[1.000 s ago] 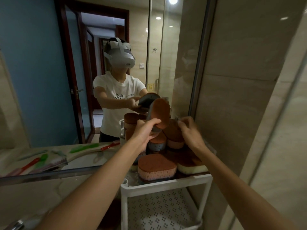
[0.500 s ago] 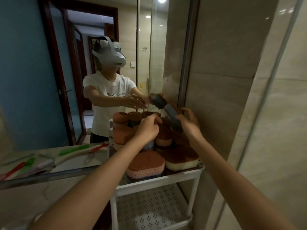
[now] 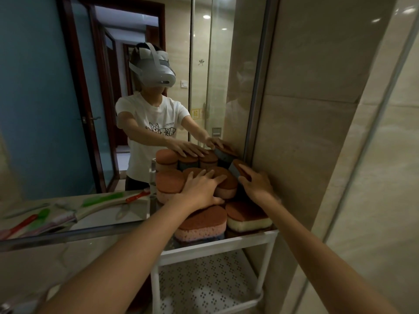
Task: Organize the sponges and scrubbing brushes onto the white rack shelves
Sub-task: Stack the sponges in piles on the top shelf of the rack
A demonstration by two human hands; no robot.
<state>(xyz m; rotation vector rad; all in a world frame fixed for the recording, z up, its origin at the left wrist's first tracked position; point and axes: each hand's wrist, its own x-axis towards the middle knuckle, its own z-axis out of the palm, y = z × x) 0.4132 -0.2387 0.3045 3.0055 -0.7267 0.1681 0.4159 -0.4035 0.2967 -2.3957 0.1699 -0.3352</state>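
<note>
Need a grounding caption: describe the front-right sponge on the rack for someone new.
Find the white rack standing against the beige tiled wall; its top shelf is piled with brown-topped sponges. In the front row, nearest the wall, lies the cream-bodied sponge; the front-row neighbour on its left is pink-bodied instead.

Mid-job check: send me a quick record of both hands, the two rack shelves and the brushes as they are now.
left hand: fingers spread flat, pressing on the sponge pile
right hand: on a grey-sided sponge tilted against the wall; grip unclear
top shelf: crowded with stacked sponges
lower shelf: perforated white panel, partly in view
brushes: green and red, seen in the mirror, off the rack
</note>
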